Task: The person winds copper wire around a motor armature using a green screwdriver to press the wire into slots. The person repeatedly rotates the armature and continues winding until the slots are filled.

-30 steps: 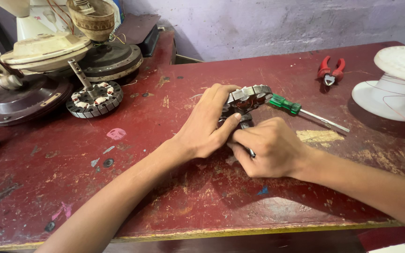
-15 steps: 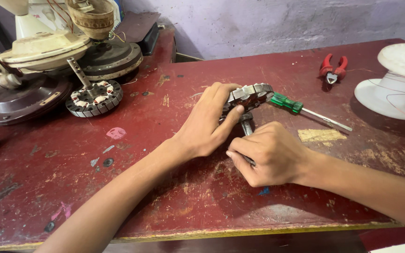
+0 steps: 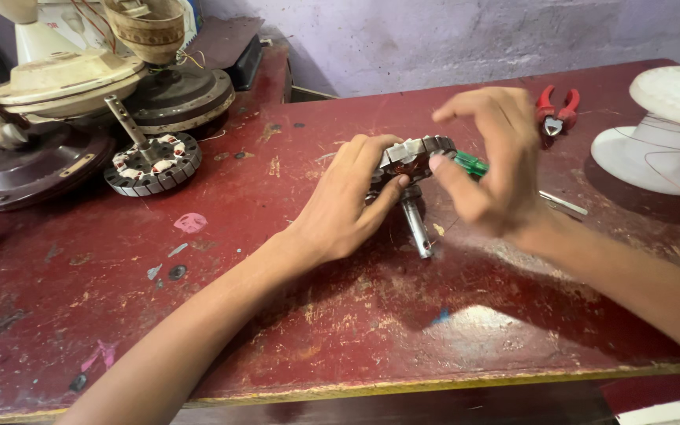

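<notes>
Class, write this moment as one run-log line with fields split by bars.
left hand: grips motor stator | right hand: open, raised beside stator, blurred | stator shaft: points toward viewer | green-handled screwdriver: on red table behind right hand

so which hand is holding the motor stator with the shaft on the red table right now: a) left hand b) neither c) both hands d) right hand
a: the left hand wraps its fingers around the stator and props it on its shaft, while the right hand is lifted just above and beside it, fingers spread and blurred, not gripping it.
</notes>
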